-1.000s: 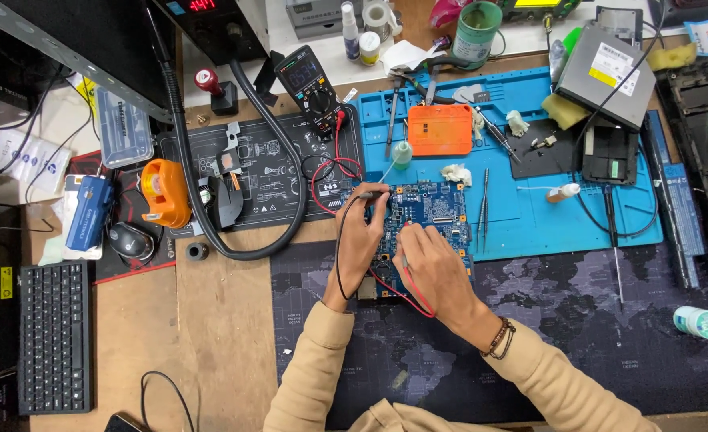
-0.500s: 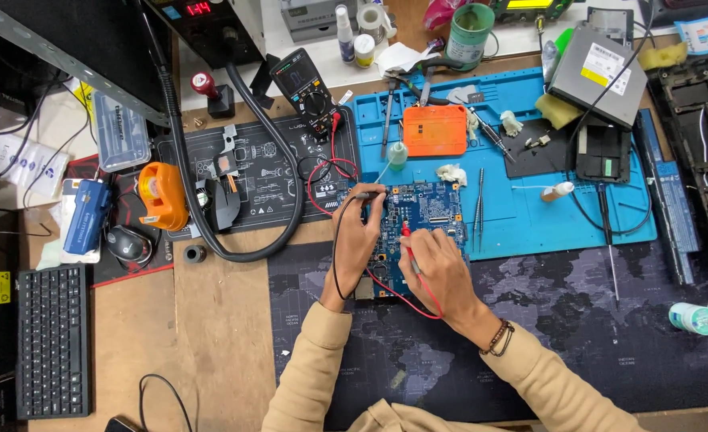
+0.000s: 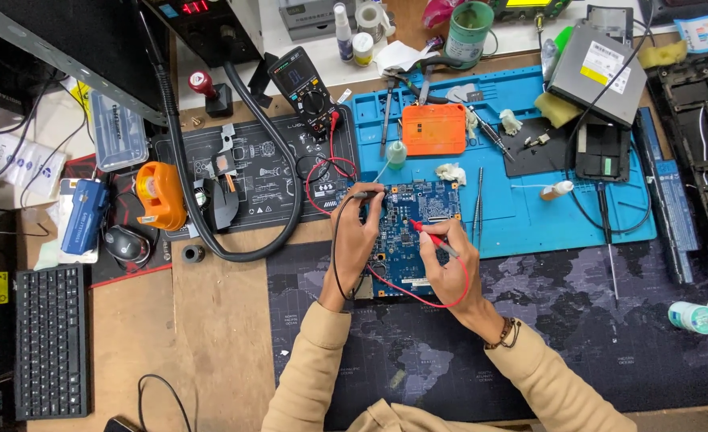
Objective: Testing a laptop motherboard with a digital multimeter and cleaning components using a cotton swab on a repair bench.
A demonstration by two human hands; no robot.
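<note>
Since a second ago the view has shifted slightly; both hands stay on the one blue circuit board (image 3: 408, 236). Head view: left hand (image 3: 356, 232) grasps the black probe (image 3: 364, 194) at the board's upper-left corner, right hand (image 3: 450, 260) grasps the red probe (image 3: 428, 233) mid-board. Two probes are placed; the one multimeter (image 3: 306, 88), above-left of the board, awaits reading.

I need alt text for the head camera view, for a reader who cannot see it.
A person's left hand holds a black probe and the right hand a red probe against a blue circuit board. Behind it lie a multimeter, a blue mat with tools, and an orange box.
</note>
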